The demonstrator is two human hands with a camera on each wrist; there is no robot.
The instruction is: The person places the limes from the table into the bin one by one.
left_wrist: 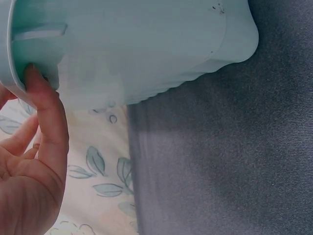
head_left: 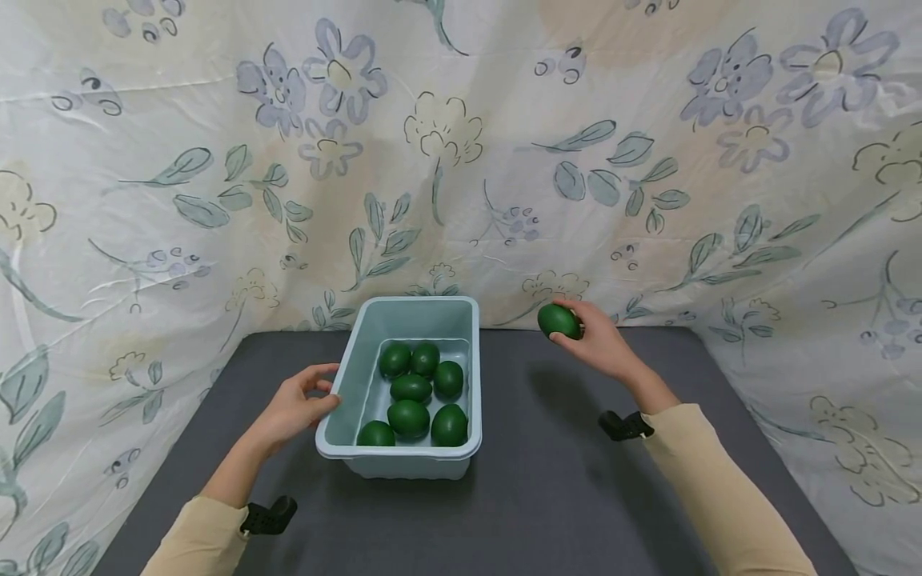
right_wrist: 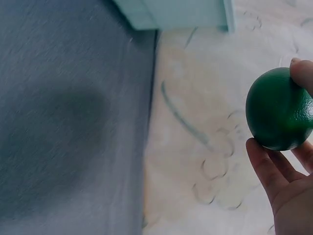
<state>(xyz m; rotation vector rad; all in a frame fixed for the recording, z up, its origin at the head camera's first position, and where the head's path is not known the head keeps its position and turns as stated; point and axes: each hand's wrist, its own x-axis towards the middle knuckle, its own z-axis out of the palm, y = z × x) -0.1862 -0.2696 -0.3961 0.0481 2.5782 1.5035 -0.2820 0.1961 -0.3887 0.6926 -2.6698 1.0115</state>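
A pale blue-green plastic bin (head_left: 403, 462) stands on the dark table, with several dark green egg-shaped fruits (head_left: 408, 418) lying loose on its floor. At the bin's left side, my left hand (head_left: 298, 408) holds the rim; the left wrist view shows the thumb (left_wrist: 44, 98) tucked under the rim's edge. To the right of the bin, my right hand (head_left: 601, 340) grips another green egg-shaped fruit (head_left: 558, 321) above the table's far part. In the right wrist view this glossy fruit (right_wrist: 276, 110) sits between thumb and fingertips, apart from the bin.
Dark grey cloth (head_left: 533, 496) covers the table under the bin. A flower-patterned curtain (head_left: 446, 240) hangs just behind the table's far edge and along both sides. Each wrist carries a small black device, such as the right one (head_left: 623, 426).
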